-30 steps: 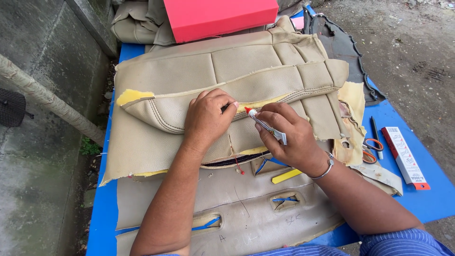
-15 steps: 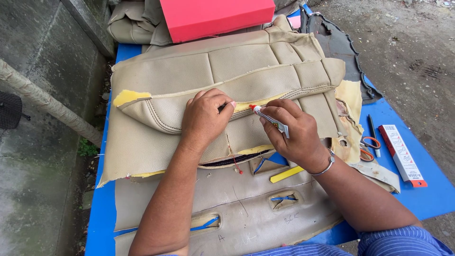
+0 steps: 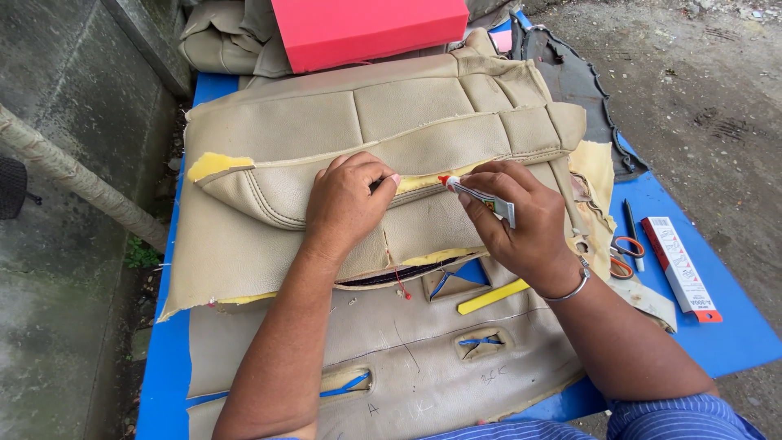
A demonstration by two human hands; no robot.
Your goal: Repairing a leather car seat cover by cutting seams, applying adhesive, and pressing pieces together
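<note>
Head view, with every place told from the beige seat cover (image 3: 358, 122) that lies spread over the blue table (image 3: 733, 326). The left hand (image 3: 346, 204) rests on the middle of the cover, palm down, its fingers curled and pressing the leather flap along a seam where yellow foam (image 3: 216, 165) shows through; it grips nothing loose, only pins the flap down. The right hand (image 3: 521, 220) sits just to the right of it, still over the cover, clenched around a small glue tube (image 3: 481, 198) whose red-tipped nozzle points left at the open seam, close to the left hand's fingertips. A metal bracelet (image 3: 570, 289) circles the right wrist.

Below the cover, nearer the person, lies a second flat beige panel (image 3: 391, 358) with cut slots through which the blue table shows, and a yellow strip (image 3: 493, 297) lies on it just under the right wrist. To the right of the cover, on the bare table, are orange-handled scissors (image 3: 626, 251), a dark pen (image 3: 633, 232) beside them, and farther right a long white and red box (image 3: 680, 267). Beyond the cover's far edge stands a red box (image 3: 366, 28), with more folded beige covers (image 3: 216, 37) to its left and a dark panel (image 3: 570, 81) to its right
</note>
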